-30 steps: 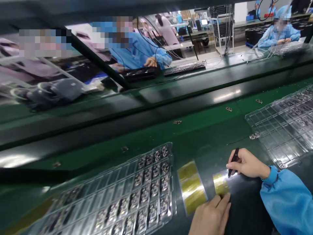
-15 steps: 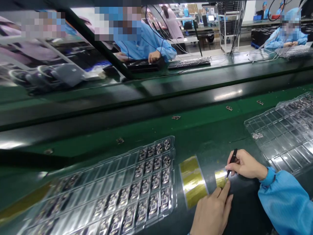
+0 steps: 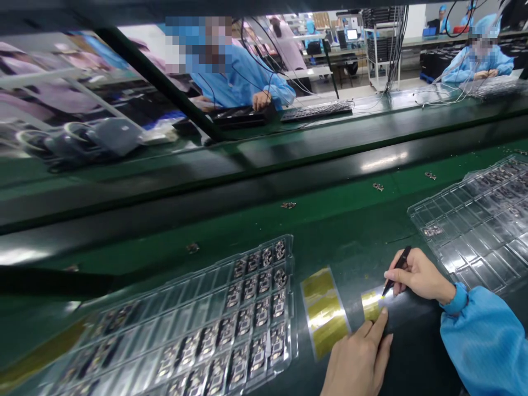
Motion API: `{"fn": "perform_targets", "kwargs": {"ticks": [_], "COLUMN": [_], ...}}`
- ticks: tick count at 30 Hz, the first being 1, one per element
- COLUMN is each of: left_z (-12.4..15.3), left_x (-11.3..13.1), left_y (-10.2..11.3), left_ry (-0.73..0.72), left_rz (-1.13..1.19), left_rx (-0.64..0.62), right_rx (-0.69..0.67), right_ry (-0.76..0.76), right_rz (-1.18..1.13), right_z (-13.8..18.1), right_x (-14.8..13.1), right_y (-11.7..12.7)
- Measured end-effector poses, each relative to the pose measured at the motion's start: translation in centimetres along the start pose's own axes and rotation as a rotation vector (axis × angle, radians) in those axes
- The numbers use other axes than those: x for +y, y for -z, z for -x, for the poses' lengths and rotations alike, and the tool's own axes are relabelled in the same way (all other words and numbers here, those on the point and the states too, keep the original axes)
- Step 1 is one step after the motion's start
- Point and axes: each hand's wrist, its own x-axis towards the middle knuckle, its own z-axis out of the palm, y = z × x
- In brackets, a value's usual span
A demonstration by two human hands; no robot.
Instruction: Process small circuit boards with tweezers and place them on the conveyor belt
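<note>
My right hand [image 3: 424, 278] grips a pair of black tweezers [image 3: 397, 269] between thumb and fingers. Their tips point down at the right edge of a small sheet of yellow tape [image 3: 369, 306], where a bit of yellow shows at the points. My left hand [image 3: 355, 360] lies low on the bench, its index finger stretched out and pressing at that sheet's lower right corner. Left of both hands is a larger sheet of yellow tape [image 3: 324, 311] on a pale backing. The left hand's fingers partly cover the small sheet's lower end.
A clear plastic tray [image 3: 181, 300] with many small electronic modules sits at left. Another clear tray [image 3: 466, 239], partly filled, lies at right. Loose modules [image 3: 288, 205] dot the green strip behind. A slanting dark post [image 3: 160, 82] rises at left. Co-workers in blue sit across the bench.
The tweezers have tilted further, their upper end swinging right with my right hand, while the tips stay by the small sheet's edge. My left hand stays in place. The view has shifted slightly.
</note>
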Motion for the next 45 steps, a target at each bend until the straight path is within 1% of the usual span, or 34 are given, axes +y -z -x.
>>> {"fn": "perform_targets", "kwargs": {"ticks": [3, 5, 6, 8, 11, 14, 16, 17, 19, 22, 25, 28, 30, 33, 35, 37, 40, 42, 45], "left_z": [-0.5, -2.1, -3.4, -7.0, -14.3, -21.5, -25.2, -26.6, -28.6, -29.8, -29.5, -28.0, -26.4, -22.8, -19.4, -15.6, -10.6, -8.5, -7.3], "left_x": [-1.0, -2.2, -2.8, -3.9, -4.5, -4.4, -4.3, -4.3, -4.5, -5.2, -5.9, -6.1, -5.7, -4.6, -3.6, -2.6, -1.1, -0.3, 0.0], "left_y": [2.2, 4.4, 5.5, 7.7, 9.9, 10.6, 10.8, 10.8, 11.1, 11.7, 12.5, 12.9, 13.0, 12.3, 11.2, 9.6, 6.7, 4.8, 2.5], "left_ry": [-0.030, -0.008, 0.013, 0.068, 0.151, 0.253, 0.353, 0.405, 0.492, 0.570, 0.598, 0.572, 0.529, 0.424, 0.355, 0.308, 0.283, 0.298, 0.326], "left_rz": [0.100, 0.151, 0.174, 0.226, 0.270, 0.273, 0.281, 0.282, 0.273, 0.258, 0.279, 0.354, 0.445, 0.645, 0.779, 0.932, 1.228, 1.385, 1.504], "left_rx": [-0.040, 0.012, 0.068, 0.173, 0.241, 0.286, 0.301, 0.297, 0.266, 0.194, 0.152, 0.160, 0.185, 0.234, 0.258, 0.265, 0.280, 0.296, 0.325], "right_rx": [0.050, 0.083, 0.099, 0.120, 0.131, 0.138, 0.142, 0.144, 0.153, 0.160, 0.157, 0.162, 0.185, 0.291, 0.376, 0.436, 0.502, 0.528, 0.540], "right_ry": [0.035, 0.067, 0.083, 0.106, 0.120, 0.128, 0.134, 0.134, 0.124, 0.112, 0.127, 0.164, 0.209, 0.293, 0.344, 0.365, 0.329, 0.286, 0.242], "right_rz": [-0.044, -0.073, -0.088, -0.120, -0.156, -0.183, -0.208, -0.222, -0.250, -0.276, -0.284, -0.298, -0.323, -0.377, -0.396, -0.403, -0.458, -0.497, -0.484], "right_z": [0.0, 0.1, 0.0, -0.1, -0.3, -0.5, -0.5, -0.5, -0.4, -0.4, -0.3, -0.1, 0.1, 0.4, 0.4, 0.3, -0.1, -0.4, -0.6], "right_x": [-0.7, -1.0, -1.1, -1.2, -1.1, -1.0, -1.0, -1.0, -1.2, -1.7, -1.8, -1.8, -1.9, -2.3, -2.5, -2.3, -1.4, -0.6, 0.5], "right_y": [0.5, 0.8, 0.9, 1.1, 1.0, 0.6, 0.4, 0.4, 0.3, 0.4, 0.5, 0.5, 0.7, 1.3, 1.7, 1.8, 1.1, 0.1, -1.3]}}
